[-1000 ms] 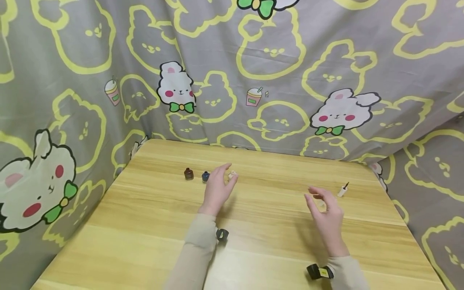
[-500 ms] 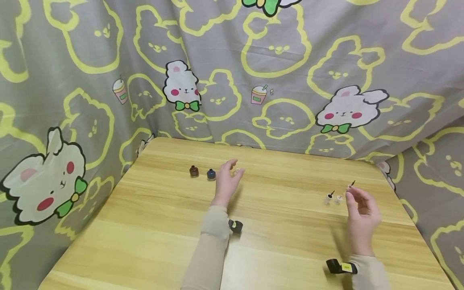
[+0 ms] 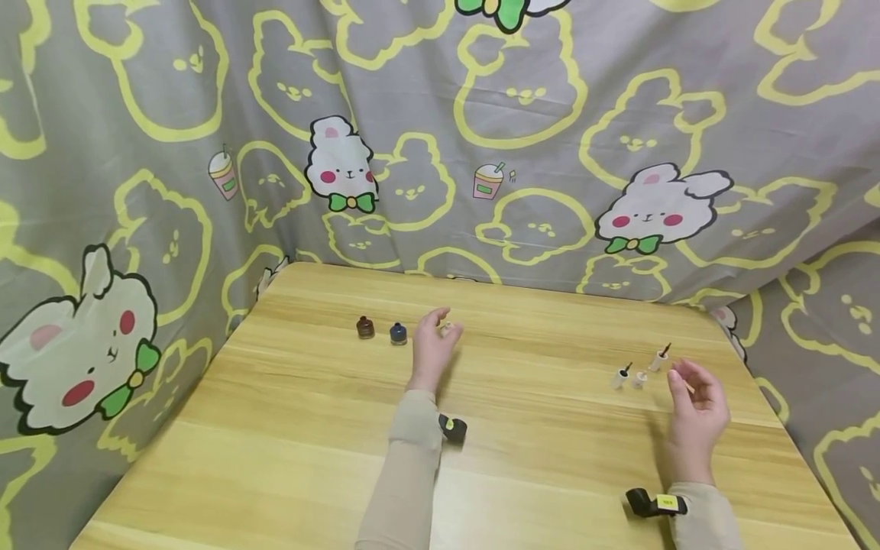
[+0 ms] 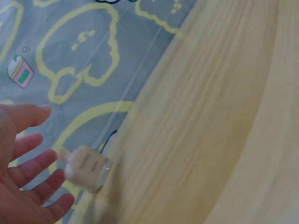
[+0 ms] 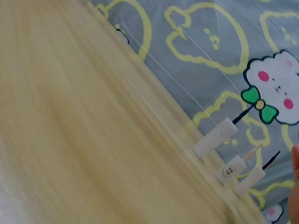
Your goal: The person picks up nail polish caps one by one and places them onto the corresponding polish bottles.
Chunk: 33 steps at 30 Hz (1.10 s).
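Note:
In the head view my left hand [image 3: 433, 353] is beside a small cream nail polish bottle [image 3: 447, 329], partly hidden by its fingers. The left wrist view shows that bottle [image 4: 86, 169] uncapped, with the loosely bent fingers [image 4: 32, 172] at its side and not wrapped round it. My right hand [image 3: 697, 401] holds nothing, fingers loosely curved, just right of three white brush caps. They stand with brushes pointing up: a dark-brushed cap [image 3: 621, 377], a pale-brushed cap [image 3: 640, 380] and another dark-brushed cap [image 3: 660, 360]. All three show in the right wrist view, including the pale-brushed cap [image 5: 231, 169].
A dark brown polish bottle [image 3: 365, 328] and a blue polish bottle [image 3: 398, 334] stand open left of my left hand. The wooden table [image 3: 289, 443] meets a patterned grey curtain [image 3: 412, 99] at its back and sides.
My right hand has moved right, from over the two nearer caps to the far dark-brushed cap, touched it, and now sits apart from it. The left hand stays by the cream bottle.

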### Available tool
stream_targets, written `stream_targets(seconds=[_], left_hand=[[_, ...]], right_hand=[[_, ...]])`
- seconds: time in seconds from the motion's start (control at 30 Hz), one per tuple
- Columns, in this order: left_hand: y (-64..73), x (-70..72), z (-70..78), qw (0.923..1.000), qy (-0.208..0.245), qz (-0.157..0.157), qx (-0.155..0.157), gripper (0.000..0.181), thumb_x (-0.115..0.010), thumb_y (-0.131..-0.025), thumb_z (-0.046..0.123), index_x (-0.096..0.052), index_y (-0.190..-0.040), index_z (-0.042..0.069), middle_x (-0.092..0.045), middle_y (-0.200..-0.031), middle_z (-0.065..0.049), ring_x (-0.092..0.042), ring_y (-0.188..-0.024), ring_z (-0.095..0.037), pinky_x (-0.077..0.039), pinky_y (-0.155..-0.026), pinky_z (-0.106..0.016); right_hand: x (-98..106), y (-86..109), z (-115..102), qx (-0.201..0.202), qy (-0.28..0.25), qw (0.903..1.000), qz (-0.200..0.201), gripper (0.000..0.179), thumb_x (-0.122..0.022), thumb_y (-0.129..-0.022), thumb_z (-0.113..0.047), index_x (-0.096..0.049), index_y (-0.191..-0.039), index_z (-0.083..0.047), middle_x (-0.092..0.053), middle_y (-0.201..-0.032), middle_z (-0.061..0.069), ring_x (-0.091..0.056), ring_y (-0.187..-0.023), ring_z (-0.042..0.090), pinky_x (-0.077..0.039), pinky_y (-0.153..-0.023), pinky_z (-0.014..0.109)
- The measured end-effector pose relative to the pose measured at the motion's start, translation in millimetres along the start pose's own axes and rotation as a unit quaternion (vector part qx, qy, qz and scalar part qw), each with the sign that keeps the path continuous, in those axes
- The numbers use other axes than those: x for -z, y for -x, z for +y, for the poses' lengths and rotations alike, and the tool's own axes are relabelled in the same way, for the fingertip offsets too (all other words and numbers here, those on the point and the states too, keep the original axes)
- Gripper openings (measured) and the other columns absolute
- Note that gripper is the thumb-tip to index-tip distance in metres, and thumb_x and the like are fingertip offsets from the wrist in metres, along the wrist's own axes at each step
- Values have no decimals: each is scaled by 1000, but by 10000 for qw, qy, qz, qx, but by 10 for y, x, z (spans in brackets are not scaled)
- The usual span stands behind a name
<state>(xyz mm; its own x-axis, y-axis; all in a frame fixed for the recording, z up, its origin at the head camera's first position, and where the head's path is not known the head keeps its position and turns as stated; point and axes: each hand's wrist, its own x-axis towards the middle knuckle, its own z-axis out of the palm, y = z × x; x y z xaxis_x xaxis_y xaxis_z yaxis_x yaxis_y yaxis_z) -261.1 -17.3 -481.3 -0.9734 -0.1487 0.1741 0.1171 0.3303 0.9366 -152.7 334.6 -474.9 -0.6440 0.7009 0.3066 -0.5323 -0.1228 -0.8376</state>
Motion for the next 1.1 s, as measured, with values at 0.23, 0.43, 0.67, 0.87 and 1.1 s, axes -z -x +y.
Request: stream_targets(seconds=[0.23,0.43,0.67,0.87,1.1], left_hand=[[-13,-59,-60,9997,167,-19,187,49,-74,-86,22,-59,-131,9,-60,-132,-14,-60,-115,-31,-52,-95,-39],[-19,-62,-96,9991,233,-5,348,50,-75,-84,19,-58,-131,9,-60,-132,-14,-59,-117,-31,-49,-101,-40],[-19,-51,-157,9988,108,40,482,47,-73,-86,18,-59,-128,4,-61,-130,-16,-58,-121,-31,-48,-103,-40],[-4,-49,-153,9972,-401,210,588,43,-74,-85,16,-63,-123,1,-62,-126,-21,-61,-117,-33,-51,-99,-39],[-3,-54,-145,9952,-838,371,347,38,-76,-83,13,-67,-118,2,-67,-121,-19,-64,-112,-32,-53,-94,-40]], right_hand=[[85,-64,52,-877,-189,9955,293,32,-70,-81,12,-63,-111,5,-68,-94,4,-62,-88,12,-53,-73,14],[153,-97,73,-2008,-509,9771,483,32,-69,-82,11,-63,-110,-2,-66,-94,2,-62,-84,10,-54,-68,18],[207,-115,120,-2594,-108,9653,276,30,-68,-85,5,-63,-111,-9,-65,-96,-3,-60,-85,8,-52,-70,18],[203,-106,158,-2678,455,9624,88,29,-69,-87,0,-62,-113,-10,-66,-94,-8,-59,-87,4,-51,-73,15],[200,-94,165,-2599,679,9633,24,30,-69,-87,-2,-61,-116,-10,-66,-94,-9,-59,-88,3,-50,-75,15]])
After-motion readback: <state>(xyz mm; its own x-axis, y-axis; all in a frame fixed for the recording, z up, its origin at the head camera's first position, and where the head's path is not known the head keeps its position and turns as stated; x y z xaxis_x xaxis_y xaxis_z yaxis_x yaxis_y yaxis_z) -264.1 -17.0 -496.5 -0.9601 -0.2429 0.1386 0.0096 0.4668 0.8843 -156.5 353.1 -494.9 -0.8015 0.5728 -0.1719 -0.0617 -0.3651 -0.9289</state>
